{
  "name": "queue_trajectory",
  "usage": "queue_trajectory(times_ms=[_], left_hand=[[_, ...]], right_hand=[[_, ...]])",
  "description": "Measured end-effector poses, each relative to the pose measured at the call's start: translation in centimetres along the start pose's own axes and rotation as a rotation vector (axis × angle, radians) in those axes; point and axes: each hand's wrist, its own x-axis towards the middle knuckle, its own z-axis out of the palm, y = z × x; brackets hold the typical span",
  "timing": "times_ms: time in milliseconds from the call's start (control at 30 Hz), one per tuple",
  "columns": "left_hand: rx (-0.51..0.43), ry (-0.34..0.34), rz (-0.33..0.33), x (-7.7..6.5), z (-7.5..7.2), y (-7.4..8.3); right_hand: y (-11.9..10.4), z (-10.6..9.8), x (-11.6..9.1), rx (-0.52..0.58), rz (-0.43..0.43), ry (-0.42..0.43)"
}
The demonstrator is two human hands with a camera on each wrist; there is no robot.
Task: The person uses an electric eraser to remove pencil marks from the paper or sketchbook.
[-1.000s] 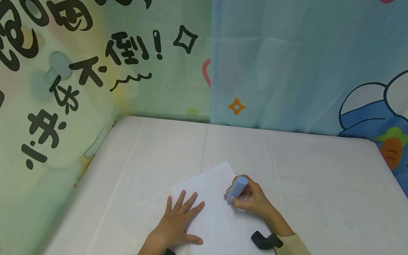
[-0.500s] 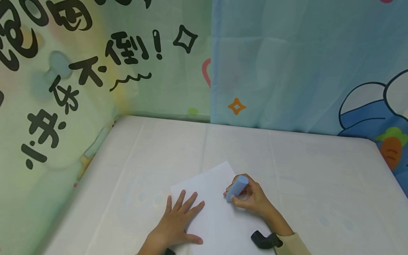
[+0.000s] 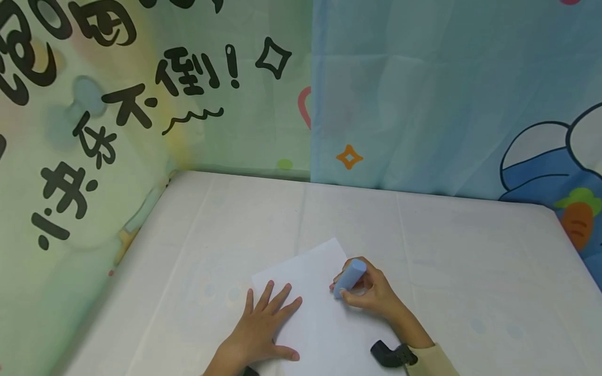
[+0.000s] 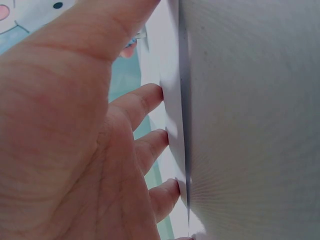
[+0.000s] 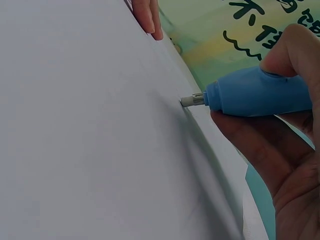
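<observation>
A sheet of white paper lies at an angle near the front of the table. My left hand rests on its left part, fingers spread and straight; the left wrist view shows fingertips at the paper's surface. My right hand holds a blue electric eraser between thumb and fingers, its body slanted in the head view. In the right wrist view, the small grey eraser tip, set in a metal holder, is right at the paper. No marks show on the sheet.
A white cloth covers the table. A green printed curtain with black lettering and a blue one hang along the left and back edges. A black wrist device sits at the right sleeve.
The electric eraser has shifted very slightly, its lower end a touch up and left. My left hand and the paper stay in place.
</observation>
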Motion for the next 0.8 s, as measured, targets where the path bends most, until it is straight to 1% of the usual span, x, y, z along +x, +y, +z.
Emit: queue_trajectory(times_ms=[133, 333, 433, 533, 667, 800], left_hand=[[-0.003, 0.001, 0.002, 0.02, 0.05, -0.02], [-0.004, 0.005, 0.005, 0.04, 0.08, -0.04], [-0.002, 0.006, 0.005, 0.03, 0.07, -0.02], [0.000, 0.005, 0.004, 0.02, 0.04, 0.01], [0.007, 0.005, 0.004, 0.02, 0.07, -0.01], [0.014, 0.005, 0.005, 0.02, 0.11, -0.04]], right_hand=[[0.09, -0.05, 0.02, 0.002, -0.005, 0.004], [0.16, -0.11, 0.04, 0.006, -0.045, -0.006], [0.12, -0.07, 0.04, 0.007, -0.042, -0.009], [0.01, -0.01, 0.01, 0.004, -0.009, -0.001], [-0.12, 0.04, 0.03, -0.004, 0.011, 0.004], [-0.06, 0.03, 0.08, 0.012, -0.009, -0.001]])
